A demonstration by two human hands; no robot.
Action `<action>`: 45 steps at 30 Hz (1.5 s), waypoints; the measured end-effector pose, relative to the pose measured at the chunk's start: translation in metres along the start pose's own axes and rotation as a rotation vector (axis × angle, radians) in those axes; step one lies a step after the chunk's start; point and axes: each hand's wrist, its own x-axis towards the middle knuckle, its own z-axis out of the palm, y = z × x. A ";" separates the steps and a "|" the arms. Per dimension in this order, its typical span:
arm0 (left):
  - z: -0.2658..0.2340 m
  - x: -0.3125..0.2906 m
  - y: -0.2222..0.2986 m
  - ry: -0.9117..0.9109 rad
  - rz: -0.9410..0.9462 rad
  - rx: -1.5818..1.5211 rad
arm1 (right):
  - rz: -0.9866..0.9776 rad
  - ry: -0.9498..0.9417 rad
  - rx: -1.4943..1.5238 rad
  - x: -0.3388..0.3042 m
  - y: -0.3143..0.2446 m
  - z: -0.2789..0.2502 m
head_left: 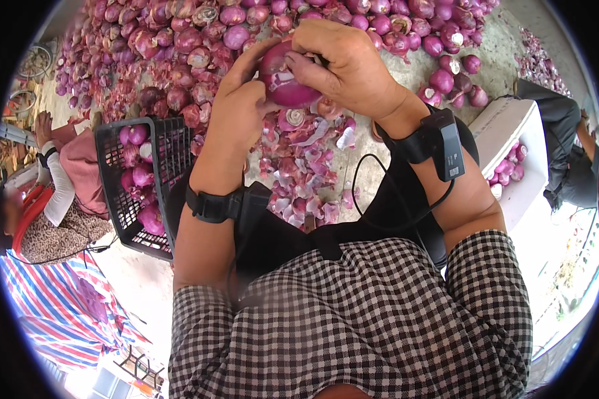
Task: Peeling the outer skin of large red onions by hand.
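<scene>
A large purple-red onion is held up between my two hands in front of me. My left hand grips it from the left, fingers curled around its far side. From the right, my right hand is closed against the onion's top, thumb and bent forefinger pinched together on its surface. Whether a bit of skin is between those fingers is too small to tell. Beneath the hands lies a litter of loose onion skins with a few onions among it.
A big heap of red onions spreads across the far floor. To my left stands a black plastic crate with onions; to my right, a white foam box holds more. Other people sit at both sides, one in a pink garment. A cable hangs from my right wrist.
</scene>
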 end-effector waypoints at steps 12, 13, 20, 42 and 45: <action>-0.008 0.003 -0.008 -0.068 -0.230 -0.449 | 0.244 0.030 0.504 0.001 -0.004 -0.003; -0.004 0.002 -0.009 -0.079 -0.264 -0.493 | 0.282 0.016 0.537 0.000 -0.002 -0.004; -0.004 0.005 -0.001 0.101 -0.090 -0.376 | 0.231 0.158 0.107 0.005 -0.010 -0.001; -0.004 0.007 -0.002 0.270 0.134 -0.241 | 0.081 0.074 -0.049 0.002 -0.010 0.015; -0.005 0.008 -0.004 0.264 0.152 -0.237 | 0.119 0.060 0.007 0.001 -0.011 0.018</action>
